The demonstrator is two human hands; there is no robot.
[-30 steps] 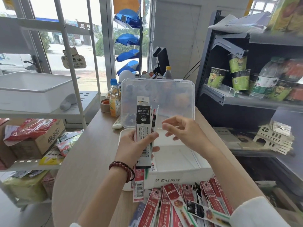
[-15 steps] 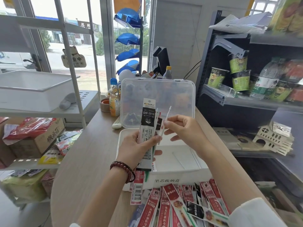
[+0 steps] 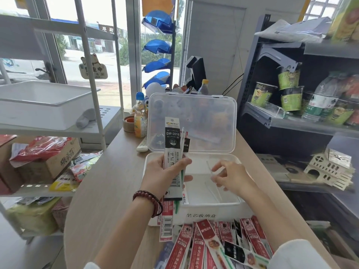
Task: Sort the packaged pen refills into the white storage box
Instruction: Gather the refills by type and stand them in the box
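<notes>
The white storage box [image 3: 213, 206] lies on the wooden counter, and its clear lid [image 3: 194, 117] stands open behind it. My left hand [image 3: 165, 176] grips an upright bundle of packaged pen refills [image 3: 172, 141] at the box's left edge; the front pack is black and grey. My right hand [image 3: 232, 177] is low over the inside of the box and pinches a thin clear refill [image 3: 209, 167] between fingertips. A few more thin clear refills [image 3: 212, 190] lie on the box floor. A pile of red and black refill packs [image 3: 213, 243] is spread in front of the box.
An orange drink bottle [image 3: 140, 117], a tape roll [image 3: 129, 124] and a remote [image 3: 142, 146] stand left of the lid. A dark shelf with cup noodles [image 3: 289, 88] rises close on the right. A white rack with a tray [image 3: 44, 101] is on the left.
My right hand drew a thin refill out of the bundle and moved it down and to the right into the box. The left hand has lowered the bundle slightly.
</notes>
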